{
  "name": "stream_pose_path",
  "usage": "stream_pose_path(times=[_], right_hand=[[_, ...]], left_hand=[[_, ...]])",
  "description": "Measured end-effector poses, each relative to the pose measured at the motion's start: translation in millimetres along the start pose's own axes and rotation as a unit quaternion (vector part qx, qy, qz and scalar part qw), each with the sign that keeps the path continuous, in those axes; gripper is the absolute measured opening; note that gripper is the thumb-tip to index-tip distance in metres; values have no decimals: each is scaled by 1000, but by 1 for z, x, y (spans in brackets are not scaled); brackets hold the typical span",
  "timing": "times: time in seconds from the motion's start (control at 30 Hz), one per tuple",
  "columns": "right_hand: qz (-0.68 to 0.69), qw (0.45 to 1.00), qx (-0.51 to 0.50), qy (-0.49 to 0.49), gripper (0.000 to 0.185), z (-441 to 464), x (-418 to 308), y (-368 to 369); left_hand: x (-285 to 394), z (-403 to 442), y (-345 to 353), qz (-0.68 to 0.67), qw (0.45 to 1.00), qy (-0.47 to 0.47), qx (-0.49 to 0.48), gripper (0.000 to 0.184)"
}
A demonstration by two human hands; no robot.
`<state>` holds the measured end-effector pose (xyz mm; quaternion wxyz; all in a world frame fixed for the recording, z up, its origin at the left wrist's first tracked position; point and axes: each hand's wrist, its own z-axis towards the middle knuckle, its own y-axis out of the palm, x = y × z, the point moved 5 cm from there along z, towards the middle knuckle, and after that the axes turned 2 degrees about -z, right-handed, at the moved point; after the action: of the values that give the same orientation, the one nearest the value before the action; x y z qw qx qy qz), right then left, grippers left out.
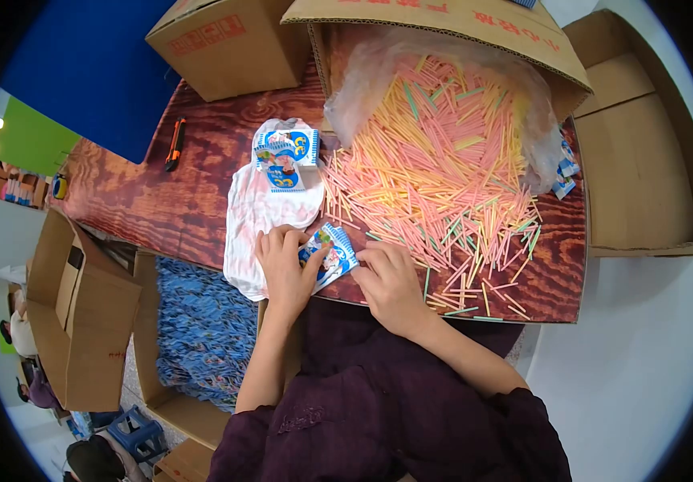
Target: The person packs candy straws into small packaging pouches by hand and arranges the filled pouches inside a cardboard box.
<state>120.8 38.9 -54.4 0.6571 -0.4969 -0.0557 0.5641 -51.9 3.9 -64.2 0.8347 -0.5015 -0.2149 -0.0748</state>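
Note:
A small blue and white printed packet [332, 255] lies at the table's front edge between my two hands. My left hand [284, 269] is closed on its left side, thumb on top. At its right edge the fingers of my right hand [387, 281] are pinched together; what they hold, if anything, is too small to tell. Under my left hand spreads a white and pink cloth [254, 209]. More blue and white packets [286, 157] rest on the cloth's far end. Many thin pink, yellow and green sticks [451, 153] spill from a plastic-lined carton [475, 24] just beyond my right hand.
An orange and black cutter [175, 145] lies on the red wood-patterned table [138, 209]. A closed carton [234, 48] stands at the back. Below the table's left edge, an open box holds many blue packets [202, 329]. Empty cartons [644, 153] stand right and left. People [93, 458] are at lower left.

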Motion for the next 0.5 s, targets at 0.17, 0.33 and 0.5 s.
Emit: stream_pose_path(times=[0.17, 0.33, 0.5], right_hand=[[7, 1000, 27, 8, 12, 17, 9, -6], [10, 999, 30, 0, 12, 29, 5, 1], [29, 998, -26, -41, 17, 17, -12, 24]], left_hand=[[-16, -5, 7, -140, 987, -67, 49, 28], [-26, -5, 11, -223, 970, -95, 12, 19], [-9, -1, 2, -126, 992, 2, 24, 7]])
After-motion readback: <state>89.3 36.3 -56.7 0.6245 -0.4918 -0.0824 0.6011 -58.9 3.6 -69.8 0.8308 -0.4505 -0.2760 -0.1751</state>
